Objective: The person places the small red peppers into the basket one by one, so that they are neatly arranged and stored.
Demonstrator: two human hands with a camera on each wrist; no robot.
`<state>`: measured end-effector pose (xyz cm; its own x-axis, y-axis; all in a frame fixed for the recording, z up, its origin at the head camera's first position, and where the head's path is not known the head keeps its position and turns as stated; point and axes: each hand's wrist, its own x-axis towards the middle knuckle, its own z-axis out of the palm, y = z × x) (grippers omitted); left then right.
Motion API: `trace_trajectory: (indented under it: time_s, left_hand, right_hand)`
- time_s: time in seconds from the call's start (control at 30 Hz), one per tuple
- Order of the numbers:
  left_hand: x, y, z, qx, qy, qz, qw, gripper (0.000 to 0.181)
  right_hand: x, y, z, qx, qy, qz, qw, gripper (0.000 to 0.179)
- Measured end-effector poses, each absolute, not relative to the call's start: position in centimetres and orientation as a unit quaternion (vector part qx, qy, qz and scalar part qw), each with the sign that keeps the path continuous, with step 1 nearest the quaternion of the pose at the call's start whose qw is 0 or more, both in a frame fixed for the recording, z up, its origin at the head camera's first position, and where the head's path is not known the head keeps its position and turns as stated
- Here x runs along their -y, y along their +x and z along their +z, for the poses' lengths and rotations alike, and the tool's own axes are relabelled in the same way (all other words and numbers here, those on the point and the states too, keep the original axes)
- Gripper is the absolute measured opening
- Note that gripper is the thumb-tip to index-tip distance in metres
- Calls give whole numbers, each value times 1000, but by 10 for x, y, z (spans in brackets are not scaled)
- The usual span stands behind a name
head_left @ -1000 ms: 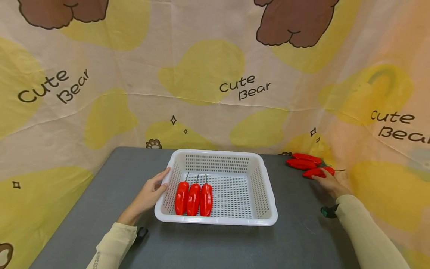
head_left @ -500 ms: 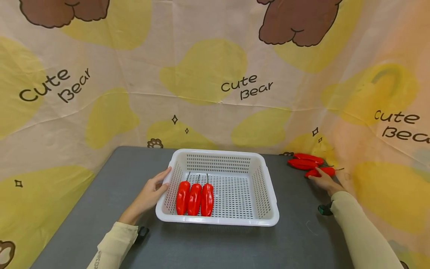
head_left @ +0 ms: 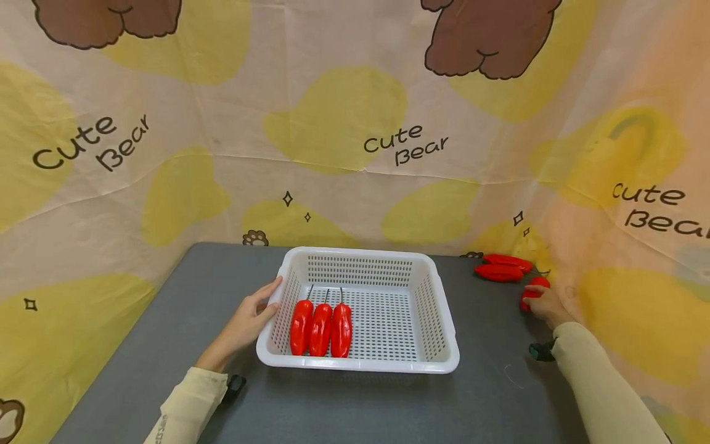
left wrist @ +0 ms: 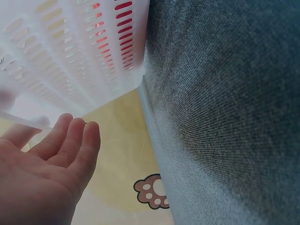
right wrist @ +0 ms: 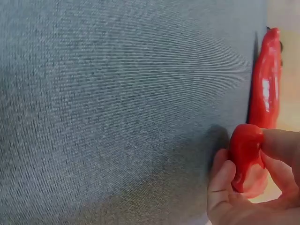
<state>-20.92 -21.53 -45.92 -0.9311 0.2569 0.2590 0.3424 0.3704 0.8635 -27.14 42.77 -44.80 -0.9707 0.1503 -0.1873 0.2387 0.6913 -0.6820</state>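
Red pepper [right wrist: 246,152] pinched between thumb and fingers of the right hand [head_left: 549,306], far right of the grey tabletop [head_left: 355,407], just beside two other peppers [head_left: 498,272]. Left hand [head_left: 246,317]: fingers gripping left rim of white basket [head_left: 357,364]; three more peppers [head_left: 320,333] inside, side by side.

Left hand [head_left: 248,317] grips left side of white basket [head_left: 357,364]; three red peppers [head_left: 320,331] inside, side by side. Right hand [head_left: 548,306] holds fourth pepper [head_left: 529,300] near two further peppers [head_left: 498,272] on grey table [head_left: 482,398].
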Motion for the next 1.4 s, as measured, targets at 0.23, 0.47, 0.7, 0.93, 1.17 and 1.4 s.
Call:
trace_trajectory:
  time_s: [0.23, 0.47, 0.7, 0.93, 1.17, 1.4]
  left_hand:
    - [215, -210, -461, 829, -178, -529, 38, 56]
    - [215, -210, -462, 830, -175, -528, 31, 58]
    - [215, -209, -460, 833, -168, -526, 28, 58]
    - [215, -210, -459, 833, -170, -525, 28, 58]
    - [215, -211, -459, 832, -173, -526, 35, 58]
    - [216, -208, -459, 832, -174, -526, 30, 59]
  right_hand:
    - [-435, -269, -440, -915, 88, -388, 72, 66]
    - [-427, -267, -427, -908, 47, -413, 60, 73]
    - [-414, -262, -419, -903, 1, -426, 53, 70]
    - [-397, -262, -404, -896, -26, -440, 56, 67]
    - [-374, -258, -391, -877, -69, -472, 57, 68]
    - [-346, -251, -382, -860, -93, -497, 71, 68]
